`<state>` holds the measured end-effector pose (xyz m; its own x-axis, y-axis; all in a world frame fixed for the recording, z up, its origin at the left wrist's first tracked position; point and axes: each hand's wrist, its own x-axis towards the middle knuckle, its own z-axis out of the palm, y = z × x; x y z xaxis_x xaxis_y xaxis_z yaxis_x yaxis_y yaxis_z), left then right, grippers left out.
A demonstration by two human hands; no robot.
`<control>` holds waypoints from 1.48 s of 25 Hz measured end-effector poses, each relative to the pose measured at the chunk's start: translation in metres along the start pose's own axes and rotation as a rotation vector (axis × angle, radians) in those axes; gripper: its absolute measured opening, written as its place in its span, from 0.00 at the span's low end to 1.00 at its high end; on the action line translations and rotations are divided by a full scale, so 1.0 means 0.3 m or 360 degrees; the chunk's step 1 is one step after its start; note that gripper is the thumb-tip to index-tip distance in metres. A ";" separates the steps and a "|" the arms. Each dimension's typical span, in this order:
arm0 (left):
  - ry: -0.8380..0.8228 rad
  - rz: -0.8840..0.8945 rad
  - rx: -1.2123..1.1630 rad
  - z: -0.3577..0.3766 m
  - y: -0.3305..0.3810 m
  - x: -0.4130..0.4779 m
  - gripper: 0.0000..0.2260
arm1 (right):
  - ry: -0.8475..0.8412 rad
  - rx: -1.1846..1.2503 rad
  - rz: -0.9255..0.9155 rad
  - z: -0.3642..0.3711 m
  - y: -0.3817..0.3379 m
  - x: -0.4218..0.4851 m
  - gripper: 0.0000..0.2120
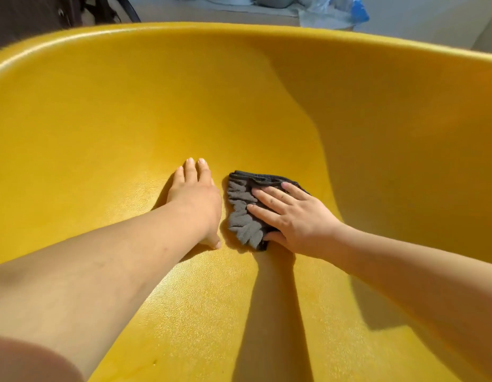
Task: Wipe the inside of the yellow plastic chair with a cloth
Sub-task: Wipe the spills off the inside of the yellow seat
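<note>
Head view is showing the right hand (297,216) pressing spread fingers flat on the soft, limp grey cloth (246,213), bunching at five o'clock from center on the rigid yellow chair (129,106) seat, left hand (196,197) bracing open-palmed at its nine o'clock.

I see the yellow plastic chair (239,106) as finely pebbled and softly glossy along its rim, while the grey cloth (243,213) looks nubby, matt terry.
</note>
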<state>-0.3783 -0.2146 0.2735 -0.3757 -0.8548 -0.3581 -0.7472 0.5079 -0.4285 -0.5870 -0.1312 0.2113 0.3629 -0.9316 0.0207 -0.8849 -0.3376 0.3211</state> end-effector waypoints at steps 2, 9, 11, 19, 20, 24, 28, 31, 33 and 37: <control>-0.0008 -0.0003 0.0009 -0.005 0.010 0.004 0.61 | 0.0115 -0.0197 -0.0025 -0.027 0.113 0.080 0.32; 0.0057 -0.0071 -0.0236 -0.041 0.059 0.008 0.51 | 0.0448 -0.0495 0.0502 -0.203 0.447 0.109 0.30; 0.0019 -0.0105 -0.0115 -0.035 0.087 0.008 0.55 | 0.0353 -0.0391 0.0634 -0.170 0.416 0.006 0.32; 0.0134 0.0232 -0.0233 -0.171 0.337 0.028 0.63 | -0.0082 0.0037 0.0231 0.029 0.158 -0.403 0.30; 0.0133 0.0213 -0.0213 -0.178 0.373 0.030 0.65 | -0.0075 -0.0077 0.0156 0.030 0.198 -0.398 0.29; 0.0170 0.0185 -0.0084 -0.152 0.425 0.045 0.69 | 0.0196 -0.0456 0.0381 -0.063 0.479 -0.347 0.26; 0.0215 0.0224 -0.0187 -0.121 0.400 0.050 0.69 | 0.0214 -0.0327 0.0826 -0.143 0.544 -0.332 0.31; 0.0242 0.0276 -0.0287 -0.098 0.373 0.051 0.69 | 0.0126 0.0034 0.0942 -0.041 0.324 -0.325 0.35; 0.0303 0.0287 -0.0289 -0.083 0.353 0.049 0.68 | 0.0044 0.0220 0.0906 0.020 0.185 -0.329 0.33; 0.0335 0.0253 -0.0356 -0.041 0.265 0.020 0.64 | 0.0064 0.0277 0.0875 0.041 0.103 -0.324 0.32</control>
<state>-0.4468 -0.1808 0.2475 -0.5846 -0.7818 -0.2169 -0.7632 0.6206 -0.1801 -0.6533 -0.0526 0.2076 -0.1561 -0.9716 0.1777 -0.9804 0.1744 0.0921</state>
